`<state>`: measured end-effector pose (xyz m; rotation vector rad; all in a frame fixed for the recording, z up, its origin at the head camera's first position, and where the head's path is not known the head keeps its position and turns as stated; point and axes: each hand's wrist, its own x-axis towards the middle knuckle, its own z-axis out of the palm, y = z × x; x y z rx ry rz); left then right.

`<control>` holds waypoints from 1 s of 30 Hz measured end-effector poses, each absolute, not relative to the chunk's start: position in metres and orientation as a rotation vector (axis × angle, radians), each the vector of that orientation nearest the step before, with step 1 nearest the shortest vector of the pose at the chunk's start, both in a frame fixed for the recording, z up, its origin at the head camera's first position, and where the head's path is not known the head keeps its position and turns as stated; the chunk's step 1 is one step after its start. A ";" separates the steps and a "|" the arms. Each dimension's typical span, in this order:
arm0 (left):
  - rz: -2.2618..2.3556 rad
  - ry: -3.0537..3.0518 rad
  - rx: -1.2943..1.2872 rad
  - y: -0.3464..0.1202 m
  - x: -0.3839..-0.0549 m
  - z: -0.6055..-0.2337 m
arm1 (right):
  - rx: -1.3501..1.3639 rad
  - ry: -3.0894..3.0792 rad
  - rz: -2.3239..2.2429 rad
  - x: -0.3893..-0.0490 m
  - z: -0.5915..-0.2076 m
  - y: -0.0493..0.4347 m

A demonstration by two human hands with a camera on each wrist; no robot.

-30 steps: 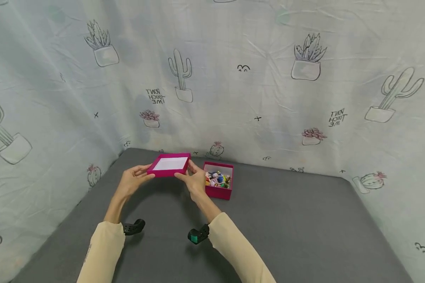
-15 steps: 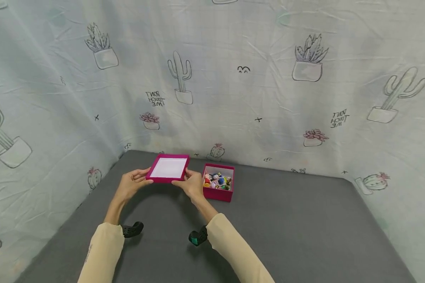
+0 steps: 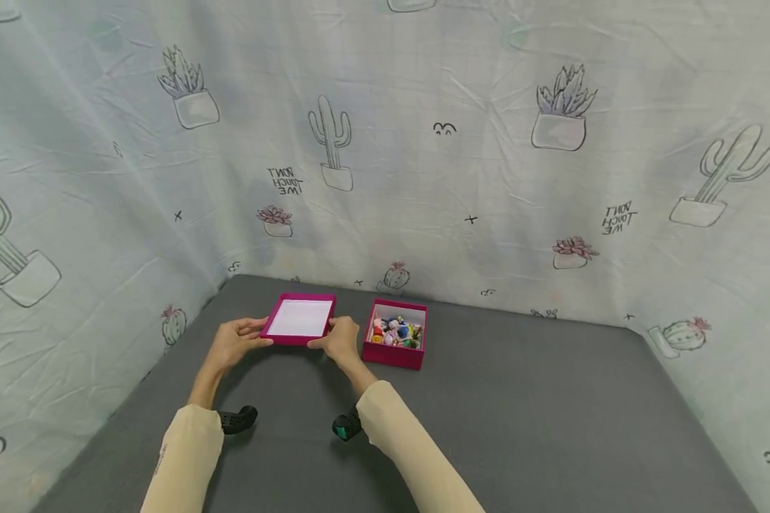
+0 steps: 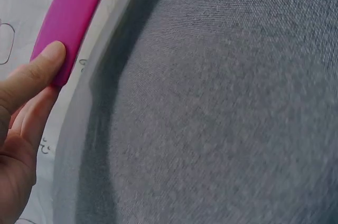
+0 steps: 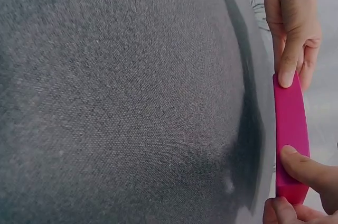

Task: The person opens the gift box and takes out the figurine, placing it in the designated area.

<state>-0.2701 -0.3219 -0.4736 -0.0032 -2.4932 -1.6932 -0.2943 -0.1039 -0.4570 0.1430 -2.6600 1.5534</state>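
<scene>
A magenta box lid (image 3: 301, 318), its white inside facing up, is held level between both hands, low over the grey table. My left hand (image 3: 232, 344) pinches its left edge, thumb on the near side wall in the left wrist view. On the right edge, my right hand (image 3: 340, 340) grips with its thumb on the same wall (image 5: 292, 129) and fingers at the corner. Close to the right hand stands the matching magenta box (image 3: 393, 355), uncovered. Small colourful figurines (image 3: 396, 331) fill its bottom. In the wrist views the figurines are out of sight.
The dark grey table (image 3: 520, 406) stretches to the right and front of the box. A pale curtain (image 3: 398, 157) with cactus drawings hangs along the back and both sides. Black wrist devices (image 3: 239, 420) sit below each hand.
Both hands have lowered the lid toward the table and drawn it slightly nearer and left. The lid has levelled, showing more of its white inside. The box stays in place.
</scene>
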 end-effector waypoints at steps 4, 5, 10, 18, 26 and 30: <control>-1.713 -2.486 0.006 -0.321 -0.274 -0.478 | 0.098 -2.638 1.592 -0.296 -0.460 -0.107; -1.720 -2.481 0.015 -0.321 -0.275 -0.479 | 0.093 -2.636 1.588 -0.296 -0.461 -0.108; -1.740 -2.470 0.044 -0.318 -0.280 -0.482 | 0.091 -2.631 1.523 -0.296 -0.464 -0.109; -1.700 -2.500 0.029 -0.315 -0.285 -0.488 | 0.142 -2.589 1.436 -0.298 -0.478 -0.108; -1.720 -2.487 0.052 -0.319 -0.285 -0.496 | 0.107 -2.611 1.447 -0.298 -0.484 -0.111; -1.673 -2.502 0.047 -0.319 -0.286 -0.495 | 0.092 -2.601 1.459 -0.300 -0.484 -0.113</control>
